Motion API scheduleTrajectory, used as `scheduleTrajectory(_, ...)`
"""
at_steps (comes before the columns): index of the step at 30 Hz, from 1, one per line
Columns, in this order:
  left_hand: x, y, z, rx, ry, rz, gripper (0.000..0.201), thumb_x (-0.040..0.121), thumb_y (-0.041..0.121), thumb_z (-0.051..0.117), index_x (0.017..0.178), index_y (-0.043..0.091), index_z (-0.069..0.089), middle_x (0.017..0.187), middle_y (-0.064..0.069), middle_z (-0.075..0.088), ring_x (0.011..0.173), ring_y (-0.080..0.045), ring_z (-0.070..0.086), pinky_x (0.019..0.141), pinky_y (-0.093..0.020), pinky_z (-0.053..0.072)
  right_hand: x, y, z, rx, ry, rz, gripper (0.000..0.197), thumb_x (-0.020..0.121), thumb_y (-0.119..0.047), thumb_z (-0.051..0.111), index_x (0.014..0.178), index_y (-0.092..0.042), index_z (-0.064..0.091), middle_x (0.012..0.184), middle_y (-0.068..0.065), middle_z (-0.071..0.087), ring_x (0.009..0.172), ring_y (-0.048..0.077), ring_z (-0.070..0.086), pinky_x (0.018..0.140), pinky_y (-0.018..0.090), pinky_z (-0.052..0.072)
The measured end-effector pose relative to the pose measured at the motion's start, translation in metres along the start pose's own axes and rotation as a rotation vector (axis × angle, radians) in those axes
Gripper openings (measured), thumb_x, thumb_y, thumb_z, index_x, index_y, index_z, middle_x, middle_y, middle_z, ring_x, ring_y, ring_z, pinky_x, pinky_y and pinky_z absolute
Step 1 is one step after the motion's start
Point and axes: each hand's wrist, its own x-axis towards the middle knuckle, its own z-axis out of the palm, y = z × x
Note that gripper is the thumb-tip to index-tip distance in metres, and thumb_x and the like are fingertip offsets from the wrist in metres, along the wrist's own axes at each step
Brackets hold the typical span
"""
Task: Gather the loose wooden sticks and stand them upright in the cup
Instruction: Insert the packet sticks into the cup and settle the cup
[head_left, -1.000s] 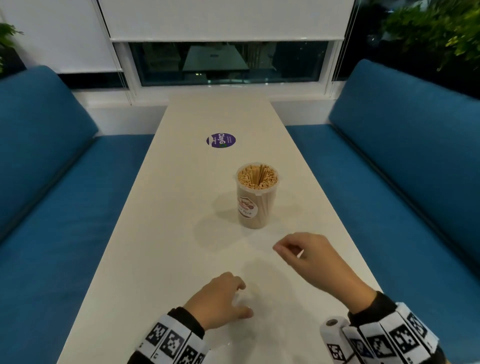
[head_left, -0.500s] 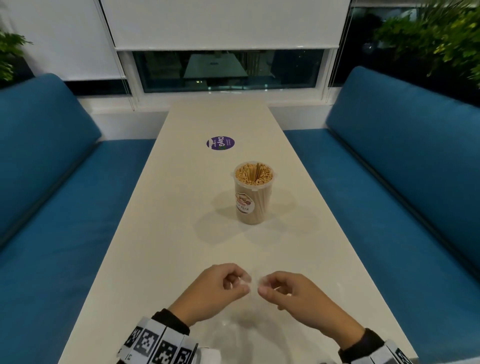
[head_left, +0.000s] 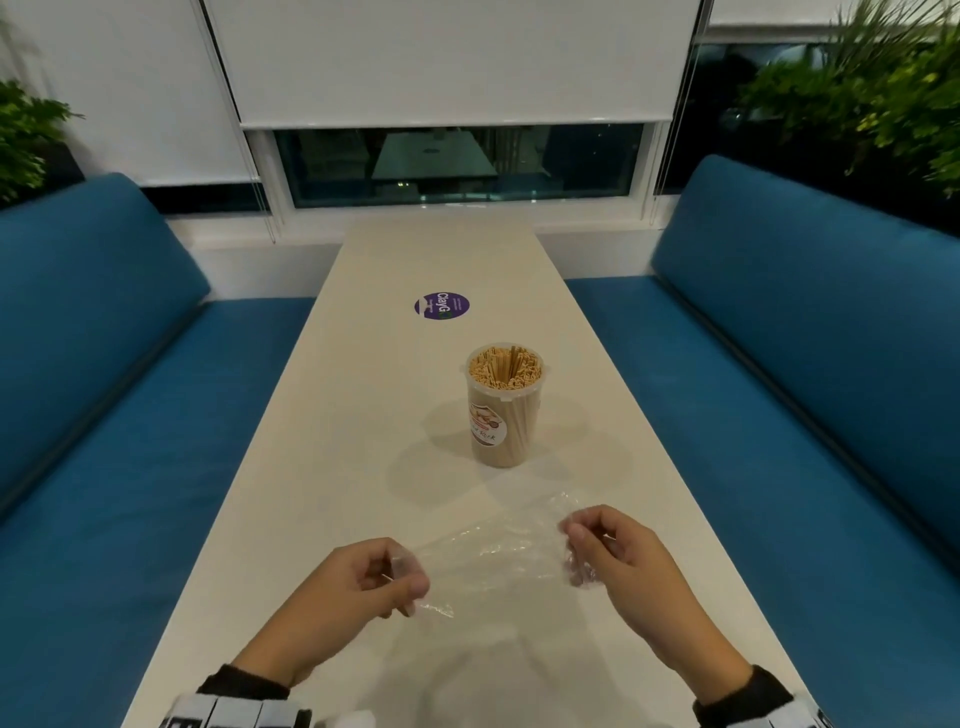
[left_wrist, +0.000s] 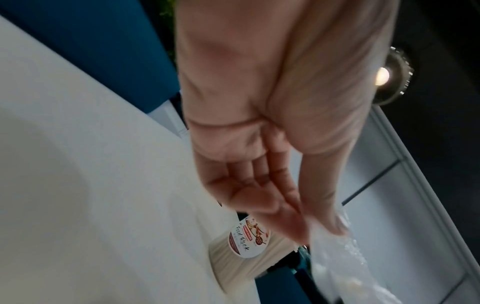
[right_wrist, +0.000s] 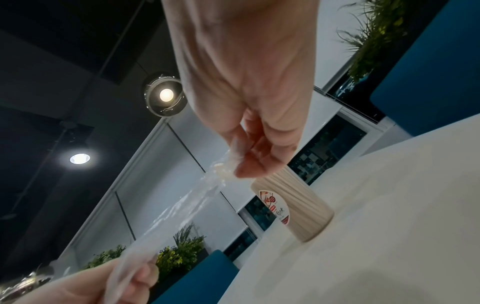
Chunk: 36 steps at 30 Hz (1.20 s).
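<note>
A clear plastic cup (head_left: 501, 415) with a round label stands upright mid-table, packed full of wooden sticks (head_left: 506, 366). No loose stick lies in sight on the table (head_left: 322, 467). Nearer to me, both hands hold a sheet of thin clear plastic film (head_left: 493, 551) stretched between them above the table. My left hand (head_left: 408, 579) pinches its left end and my right hand (head_left: 574, 553) pinches its right end. In the left wrist view, fingers (left_wrist: 298, 222) and thumb close on the film (left_wrist: 345, 267), the cup (left_wrist: 249, 253) behind. The right wrist view shows the right hand (right_wrist: 241, 164) pinching the film (right_wrist: 182, 205) in front of the cup (right_wrist: 293, 205).
A round purple sticker (head_left: 442, 306) lies on the table beyond the cup. Blue cushioned benches (head_left: 779, 415) run along both long sides. A window with white blinds (head_left: 452, 62) closes the far end, with plants (head_left: 883, 93) at the corners.
One second ago the right hand was up near the cup. Half a second ago the hands met close together. They have since moved apart, drawing the clear film out between them.
</note>
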Motion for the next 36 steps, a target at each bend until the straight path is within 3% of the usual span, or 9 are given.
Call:
scheduleTrajectory(4, -0.003, -0.003, -0.001, -0.140, 0.130, 0.034, 0.010, 0.079, 0.002, 0.067, 0.070, 0.005, 0.065, 0.060, -0.001, 0.064, 0.052, -0.008, 0.055, 0.052, -0.014, 0.041, 0.001, 0.003, 0.003, -0.040, 0.071, -0.034, 0.019, 0.095, -0.007, 0.048, 0.086, -0.014, 0.064, 0.063, 0.000, 0.057, 0.051, 0.002, 0.050, 0.053, 0.015, 0.045)
scheduleTrajectory(10, -0.002, -0.010, 0.015, -0.264, 0.268, 0.064, 0.004, 0.090, 0.009, 0.055, 0.088, 0.005, 0.054, 0.073, -0.007, 0.058, 0.060, -0.014, 0.058, 0.063, -0.023, 0.048, 0.004, 0.008, 0.014, -0.076, 0.063, 0.011, 0.021, 0.099, -0.016, 0.040, 0.093, -0.019, 0.060, 0.069, -0.001, 0.055, 0.052, 0.002, 0.049, 0.053, 0.016, 0.044)
scheduleTrajectory(14, -0.005, -0.013, 0.026, -0.268, 0.403, 0.192, 0.028, 0.089, 0.001, 0.053, 0.096, 0.023, 0.036, 0.084, -0.004, 0.057, 0.048, -0.012, 0.051, 0.049, -0.016, 0.043, 0.008, 0.007, 0.026, -0.147, 0.068, -0.010, 0.022, 0.099, -0.028, 0.037, 0.089, -0.020, 0.055, 0.061, -0.001, 0.047, 0.050, 0.007, 0.039, 0.052, 0.023, 0.035)
scheduleTrajectory(18, -0.012, -0.017, 0.017, -0.085, 0.408, 0.296, 0.040, 0.087, -0.001, 0.056, 0.076, 0.036, 0.065, 0.068, 0.007, 0.062, 0.047, -0.008, 0.048, 0.050, -0.013, 0.039, 0.018, 0.003, 0.035, -0.311, 0.079, -0.129, 0.021, 0.099, -0.031, 0.035, 0.085, -0.024, 0.050, 0.058, 0.001, 0.047, 0.045, 0.007, 0.036, 0.051, 0.024, 0.030)
scheduleTrajectory(21, -0.019, -0.020, 0.004, -0.088, 0.414, 0.247, 0.039, 0.081, -0.002, 0.064, 0.076, 0.036, 0.072, 0.088, 0.007, 0.066, 0.047, -0.010, 0.052, 0.053, -0.013, 0.042, 0.029, -0.005, 0.039, -0.374, 0.015, -0.201, 0.018, 0.098, -0.034, 0.038, 0.083, -0.029, 0.048, 0.073, 0.012, 0.063, 0.048, 0.008, 0.038, 0.052, 0.025, 0.033)
scheduleTrajectory(26, -0.030, -0.023, -0.031, 0.221, 0.334, 0.201, 0.028, 0.061, 0.059, 0.070, 0.086, 0.046, 0.069, 0.115, 0.039, 0.049, 0.100, 0.011, 0.056, 0.081, -0.009, 0.042, 0.048, -0.030, 0.044, -0.472, -0.240, -0.349, 0.016, 0.097, -0.034, 0.040, 0.084, -0.031, 0.048, 0.059, -0.003, 0.051, 0.049, 0.007, 0.041, 0.051, 0.022, 0.029)
scheduleTrajectory(29, -0.025, -0.008, -0.042, 0.267, 0.206, 0.201, 0.017, 0.069, 0.049, 0.067, 0.084, 0.041, 0.070, 0.121, 0.044, 0.043, 0.111, 0.017, 0.047, 0.090, -0.010, 0.036, 0.057, -0.042, 0.057, -0.565, -0.396, -0.413, 0.014, 0.097, -0.037, 0.040, 0.091, -0.030, 0.051, 0.067, -0.008, 0.057, 0.062, 0.009, 0.050, 0.060, 0.026, 0.040)
scheduleTrajectory(32, -0.014, 0.005, -0.040, 0.223, 0.014, 0.223, 0.012, 0.083, 0.025, 0.066, 0.083, 0.035, 0.073, 0.114, 0.030, 0.059, 0.104, 0.003, 0.058, 0.088, -0.014, 0.045, 0.065, -0.051, 0.072, -0.565, -0.470, -0.469, 0.015, 0.096, -0.040, 0.041, 0.092, -0.031, 0.053, 0.078, 0.003, 0.065, 0.072, 0.019, 0.056, 0.067, 0.033, 0.045)
scheduleTrajectory(36, 0.000, 0.002, -0.046, 0.108, 0.083, 0.178, 0.027, 0.086, 0.007, 0.061, 0.085, 0.032, 0.073, 0.092, 0.010, 0.072, 0.078, -0.003, 0.063, 0.073, -0.016, 0.050, 0.080, -0.060, 0.083, -0.559, -0.450, -0.505, 0.014, 0.094, -0.040, 0.047, 0.090, -0.031, 0.058, 0.071, 0.007, 0.063, 0.063, 0.017, 0.052, 0.060, 0.029, 0.042)
